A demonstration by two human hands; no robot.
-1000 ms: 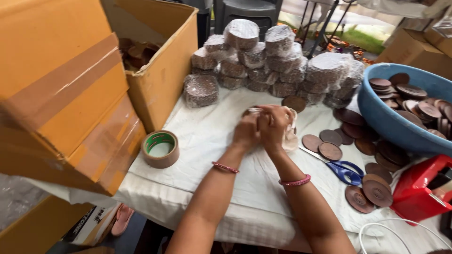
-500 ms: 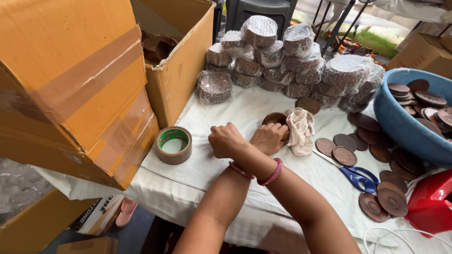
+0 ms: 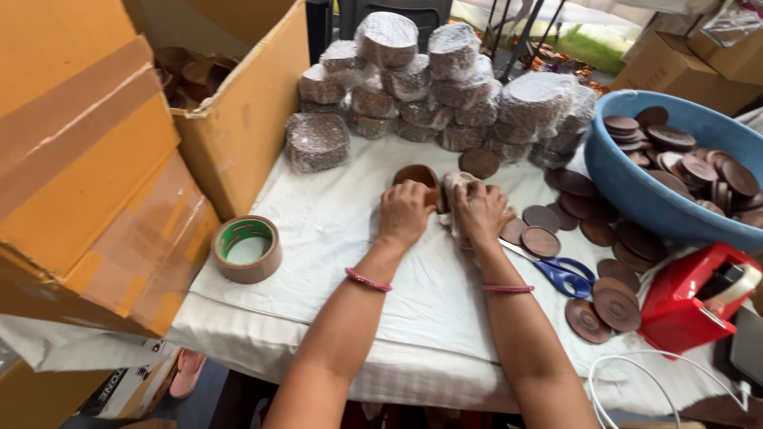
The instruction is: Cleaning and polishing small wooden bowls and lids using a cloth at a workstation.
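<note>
Near the middle of the white-clothed table (image 3: 334, 238), the left hand (image 3: 404, 213) and right hand (image 3: 481, 213) clamp a small stack of brown round discs (image 3: 419, 176) in crinkly clear wrap (image 3: 456, 187), and a loose squeeze could spill them toward the blue-handled scissors (image 3: 560, 272).

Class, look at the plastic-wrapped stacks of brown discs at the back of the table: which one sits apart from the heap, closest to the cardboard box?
The wrapped stack at the far left. It stands alone on the white cloth beside the open cardboard box; the others are heaped together.
</note>
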